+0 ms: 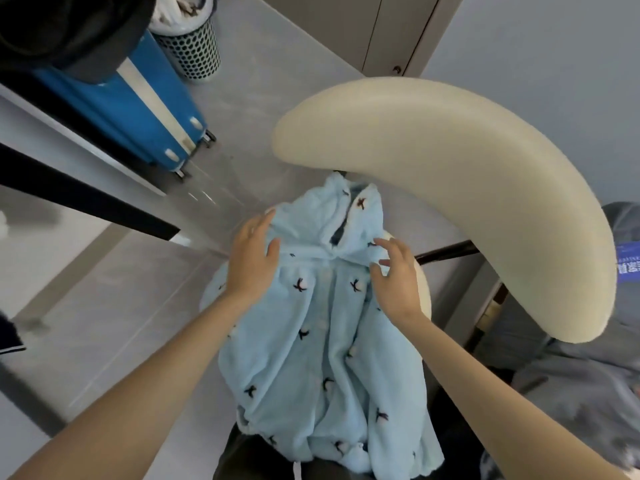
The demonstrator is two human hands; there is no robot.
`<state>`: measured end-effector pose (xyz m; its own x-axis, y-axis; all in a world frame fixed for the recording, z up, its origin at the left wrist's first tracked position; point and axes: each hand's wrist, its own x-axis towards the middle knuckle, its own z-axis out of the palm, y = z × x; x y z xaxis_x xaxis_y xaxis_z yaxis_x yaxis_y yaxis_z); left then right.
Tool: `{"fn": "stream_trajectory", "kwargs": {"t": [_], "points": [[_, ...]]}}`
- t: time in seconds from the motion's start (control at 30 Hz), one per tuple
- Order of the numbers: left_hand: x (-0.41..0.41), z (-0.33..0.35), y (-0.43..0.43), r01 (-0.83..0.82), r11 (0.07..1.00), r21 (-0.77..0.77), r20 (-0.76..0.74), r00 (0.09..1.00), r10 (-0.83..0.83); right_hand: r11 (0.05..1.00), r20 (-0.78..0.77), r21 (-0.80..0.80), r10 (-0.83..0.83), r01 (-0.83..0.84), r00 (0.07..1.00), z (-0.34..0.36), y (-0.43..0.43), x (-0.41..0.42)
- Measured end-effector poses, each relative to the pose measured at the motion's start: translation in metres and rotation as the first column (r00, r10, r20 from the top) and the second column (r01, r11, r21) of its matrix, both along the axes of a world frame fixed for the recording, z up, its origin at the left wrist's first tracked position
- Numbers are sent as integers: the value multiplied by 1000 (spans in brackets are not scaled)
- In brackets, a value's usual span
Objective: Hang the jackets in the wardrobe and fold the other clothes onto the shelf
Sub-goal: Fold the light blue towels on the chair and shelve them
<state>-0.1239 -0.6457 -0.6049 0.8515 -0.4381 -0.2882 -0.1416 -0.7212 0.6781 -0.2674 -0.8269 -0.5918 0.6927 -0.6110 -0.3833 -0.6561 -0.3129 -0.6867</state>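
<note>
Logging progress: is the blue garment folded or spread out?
Spread out: the blue garment lies full length on the chair, collar far, hem near, no fold across it. The left hand rests flat by the collar.

A cream chair (pixel 450 188) (curved back) stands on grey floor tiles (pixel 104 323).

hand (pixel 251 261) (pixel 398 282) x2 | fleece top (pixel 322 341) x1 | chair (pixel 450 174) x1 | s/case (pixel 138 109) x1 | bin (pixel 194 46) x1

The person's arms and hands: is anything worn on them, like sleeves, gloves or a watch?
Nothing that shows. The left arm and right arm are bare to the picture's edge, no sleeve in sight. The left hand and right hand have no gloves, and no ring, watch or bracelet is visible.
</note>
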Motion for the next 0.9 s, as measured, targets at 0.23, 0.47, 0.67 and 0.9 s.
{"fn": "stream_trajectory", "kwargs": {"t": [0.23, 0.47, 0.67, 0.9], "points": [[-41, -53, 84, -179, 982, 53, -200, 962, 186, 940, -151, 73, 342, -334, 928, -51, 63, -3], [-54, -99, 125, -565, 820, 85, -417, 728, 545, 896, -459, 99, 427, -433, 779, -89, 85, 9], [-37, -123, 129, -813, 553, 186, -767, 231, 598, 838, -515, -191, 357, -510, 779, -87, 110, 18], [-54, -129, 145, -827, 562, 9, -813, 321, 486, 650, -168, -63, 741, -758, 650, -84, 160, 57]]}}
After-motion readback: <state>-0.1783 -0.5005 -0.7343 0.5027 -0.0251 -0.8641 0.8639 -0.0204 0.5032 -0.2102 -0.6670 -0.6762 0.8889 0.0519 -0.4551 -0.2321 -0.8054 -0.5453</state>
